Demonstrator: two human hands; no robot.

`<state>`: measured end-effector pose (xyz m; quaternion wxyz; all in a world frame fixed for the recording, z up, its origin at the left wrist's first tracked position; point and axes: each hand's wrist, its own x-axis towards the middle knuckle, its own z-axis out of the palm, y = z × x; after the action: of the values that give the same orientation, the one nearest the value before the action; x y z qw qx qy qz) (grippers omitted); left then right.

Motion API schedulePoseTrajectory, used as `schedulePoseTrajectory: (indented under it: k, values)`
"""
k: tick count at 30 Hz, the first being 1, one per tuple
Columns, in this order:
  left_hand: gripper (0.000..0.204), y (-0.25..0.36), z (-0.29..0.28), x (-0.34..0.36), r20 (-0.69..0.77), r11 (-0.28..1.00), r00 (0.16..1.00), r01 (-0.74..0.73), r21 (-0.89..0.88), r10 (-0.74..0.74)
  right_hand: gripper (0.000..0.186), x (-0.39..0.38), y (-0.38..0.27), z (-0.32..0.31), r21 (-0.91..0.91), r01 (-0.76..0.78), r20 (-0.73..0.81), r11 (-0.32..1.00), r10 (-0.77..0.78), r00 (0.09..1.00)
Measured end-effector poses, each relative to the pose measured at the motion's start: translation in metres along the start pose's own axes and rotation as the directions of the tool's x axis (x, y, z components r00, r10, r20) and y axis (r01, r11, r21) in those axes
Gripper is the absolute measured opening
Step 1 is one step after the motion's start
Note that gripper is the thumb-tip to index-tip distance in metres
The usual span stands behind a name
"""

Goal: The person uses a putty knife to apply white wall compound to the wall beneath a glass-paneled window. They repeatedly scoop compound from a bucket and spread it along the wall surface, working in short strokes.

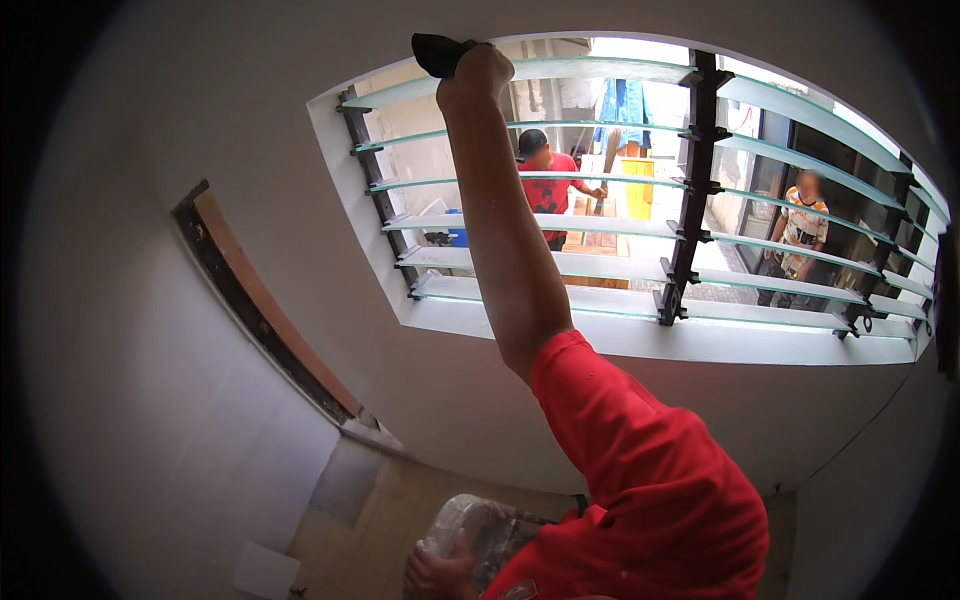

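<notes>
My right arm, in a red sleeve, reaches up across a louvre window [600, 265] with slanted glass slats. At the top of the window, my right hand [483, 70] is closed around a dark tool with a wide, flared end [438, 55]; its exact kind does not show. The tool is close to the wall above the uppermost slat. Low in the head view, my left hand [440, 572] grips the side of a clear, rounded plastic container [480, 520] with whitish smears. My body and sleeve hide part of the container.
Dark upright frames [690, 190] carry the slats. Left of the window, a dark and brown door frame [270, 300] crosses the white wall. A pale flat piece [265, 570] lies on the tiled floor. Outside are a person in red [555, 185] and another person [800, 225].
</notes>
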<state>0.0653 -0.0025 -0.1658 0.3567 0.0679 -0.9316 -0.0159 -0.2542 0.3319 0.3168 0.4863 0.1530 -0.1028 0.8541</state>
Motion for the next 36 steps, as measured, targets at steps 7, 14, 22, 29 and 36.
schedulePoseTrajectory:
  k: [7, 14, 22, 29, 36]
  values:
    - [0.071, -0.009, 0.003, -0.008, 0.105, 0.999, 0.993, 0.051, 0.000, -0.051, 0.040, 0.030, -0.043, -0.023, -0.012, 0.075, 0.104, 0.997, -0.073, 0.992]
    - [0.069, -0.002, 0.008, -0.005, 0.019, 0.999, 0.999, 0.047, 0.005, -0.047, 0.040, 0.018, 0.027, -0.015, -0.221, 0.430, 0.075, 0.875, -0.425, 0.902]
    - [0.074, -0.009, 0.025, -0.012, 0.027, 0.994, 0.995, 0.095, -0.061, -0.093, 0.032, -0.054, 0.281, 0.031, -0.731, 0.225, 0.150, 0.645, -0.170, 0.974]
    - [0.074, 0.009, 0.021, -0.006, 0.008, 0.997, 1.000, 0.025, -0.068, -0.025, 0.020, -0.058, 0.238, 0.025, -0.848, 0.231, 0.294, 0.476, 0.061, 0.954]
    - [0.073, 0.009, 0.007, -0.002, 0.025, 1.000, 1.000, 0.007, -0.007, -0.007, 0.029, -0.142, 0.070, -0.108, -0.752, 0.435, 0.649, 0.495, 0.438, 0.623]
